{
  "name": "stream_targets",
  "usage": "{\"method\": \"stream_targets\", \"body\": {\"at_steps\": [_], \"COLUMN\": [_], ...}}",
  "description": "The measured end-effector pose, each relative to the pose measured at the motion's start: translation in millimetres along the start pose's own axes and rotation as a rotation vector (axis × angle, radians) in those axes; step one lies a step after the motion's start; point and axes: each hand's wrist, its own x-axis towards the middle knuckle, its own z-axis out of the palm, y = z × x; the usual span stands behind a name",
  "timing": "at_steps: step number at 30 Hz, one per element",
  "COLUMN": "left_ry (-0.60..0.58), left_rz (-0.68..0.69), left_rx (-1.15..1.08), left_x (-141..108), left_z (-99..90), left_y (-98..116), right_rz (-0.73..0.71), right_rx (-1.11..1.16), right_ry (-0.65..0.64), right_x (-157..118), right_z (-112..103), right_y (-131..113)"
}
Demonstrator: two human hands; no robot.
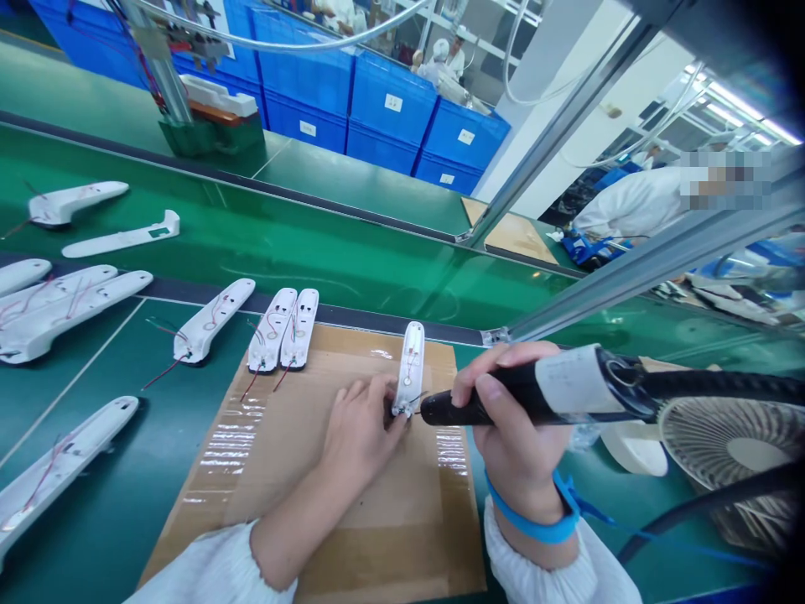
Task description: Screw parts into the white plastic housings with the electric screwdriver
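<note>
My left hand [361, 428] grips the near end of a white plastic housing [411, 361] that has thin wires inside it. The housing lies on a taped cardboard sheet [302, 486]. In my right hand [519, 428] is a black electric screwdriver [496, 394] with a pale label, held almost level, fingers wrapped round its body. Its tip points left at the near end of the housing; whether it touches cannot be made out. Two similar wired housings [300, 329] lie side by side at the cardboard's far left corner. A blue wrist strap [534, 530] circles my right wrist.
More white housings [214, 323] lie to the left on the green table and belt [340, 252]. A metal post [559, 126] rises beyond the cardboard. A fan [735, 445] and black cables stand at right. Blue bins [390, 109] line the back; a person in white [641, 201] is at far right.
</note>
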Motion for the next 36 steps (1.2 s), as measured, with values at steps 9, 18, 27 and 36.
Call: {"method": "stream_targets", "body": {"at_steps": [9, 18, 27, 36], "left_ry": [-0.007, -0.022, -0.074, -0.046], "left_rz": [0.007, 0.001, -0.028, -0.02], "left_rx": [-0.022, 0.016, 0.047, 0.054], "left_x": [0.0, -0.8, -1.6, 0.9], "left_z": [-0.6, -1.1, -4.9, -2.2], "left_y": [-0.7, 0.8, 5.2, 2.0], "right_rz": [0.023, 0.041, 0.066, 0.072], "right_rx": [-0.041, -0.056, -0.123, -0.119], "right_ry": [-0.005, -0.024, -0.009, 0.006], "right_x": [-3.5, -4.3, -9.5, -12.9], "right_z": [4.6, 5.5, 4.8, 3.0], "right_y": [13.5, 18.9, 28.1, 34.8]}}
